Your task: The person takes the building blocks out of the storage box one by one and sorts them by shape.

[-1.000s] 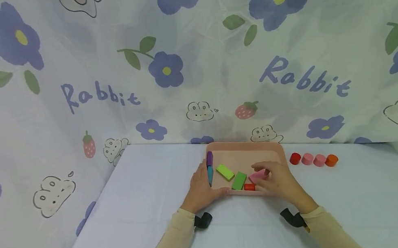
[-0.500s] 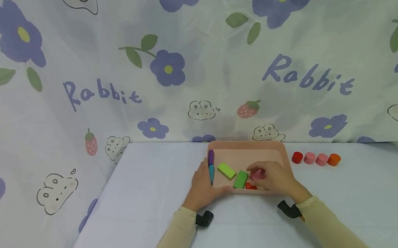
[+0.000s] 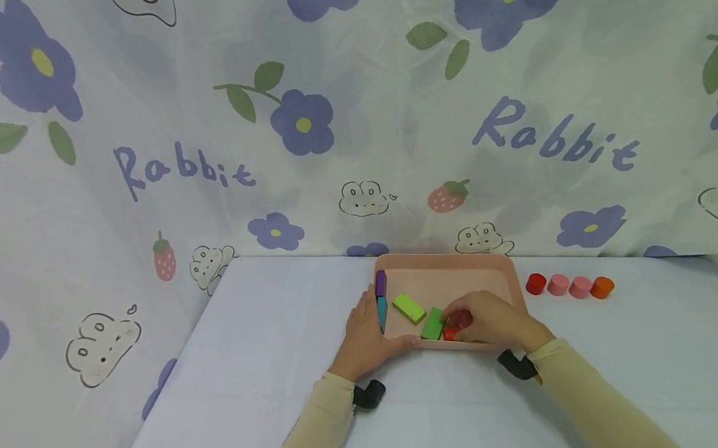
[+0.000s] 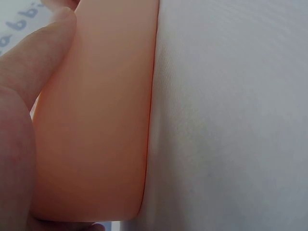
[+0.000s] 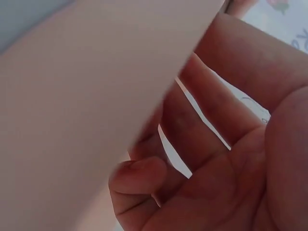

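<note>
Before white fabric printed with purple flowers (image 3: 303,122), at a white-covered table (image 3: 205,389), steadies a shallow peach-coloured tray (image 3: 450,267) by its near-left corner with the straight-fingered left hand (image 3: 364,341). With the right hand (image 3: 492,319), pinches a small dark-pink block (image 3: 461,319), half hidden, inside the tray near its front wall. Might shove the red block (image 3: 451,334) or green rectangular block (image 3: 432,323) askew if pressing sideways, given such closeness. Also has inside a yellow-green rectangular block (image 3: 409,308), plus purple (image 3: 381,283) and blue blocks (image 3: 382,314) along the left wall.
</note>
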Demonstrator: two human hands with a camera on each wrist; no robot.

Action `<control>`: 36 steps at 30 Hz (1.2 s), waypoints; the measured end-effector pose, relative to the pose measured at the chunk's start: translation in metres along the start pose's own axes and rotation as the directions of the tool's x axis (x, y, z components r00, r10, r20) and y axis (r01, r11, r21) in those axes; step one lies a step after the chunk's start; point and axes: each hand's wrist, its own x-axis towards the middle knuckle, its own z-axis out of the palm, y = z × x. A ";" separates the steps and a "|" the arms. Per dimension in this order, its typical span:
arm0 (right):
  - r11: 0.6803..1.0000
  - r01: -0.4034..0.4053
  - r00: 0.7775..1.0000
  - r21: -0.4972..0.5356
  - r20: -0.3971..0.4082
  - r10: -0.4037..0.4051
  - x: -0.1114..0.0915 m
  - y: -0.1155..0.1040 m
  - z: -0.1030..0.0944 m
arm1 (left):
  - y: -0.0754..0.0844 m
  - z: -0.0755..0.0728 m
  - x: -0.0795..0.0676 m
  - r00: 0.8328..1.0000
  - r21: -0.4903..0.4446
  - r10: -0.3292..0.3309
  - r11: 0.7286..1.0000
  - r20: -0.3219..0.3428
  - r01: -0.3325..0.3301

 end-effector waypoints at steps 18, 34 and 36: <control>0.994 0.082 0.996 -0.077 0.028 -0.080 -0.005 0.002 -0.003 | -0.001 0.000 0.000 1.000 -0.006 0.023 1.000 -0.008 -0.023; 1.000 0.002 0.985 -0.009 -0.171 -0.004 -0.022 0.019 -0.005 | 0.000 0.001 0.000 1.000 -0.008 -0.009 1.000 -0.010 0.009; 0.999 -0.037 0.981 0.010 -0.190 0.038 -0.024 0.019 -0.007 | -0.001 0.002 0.000 1.000 -0.009 -0.006 1.000 -0.012 0.006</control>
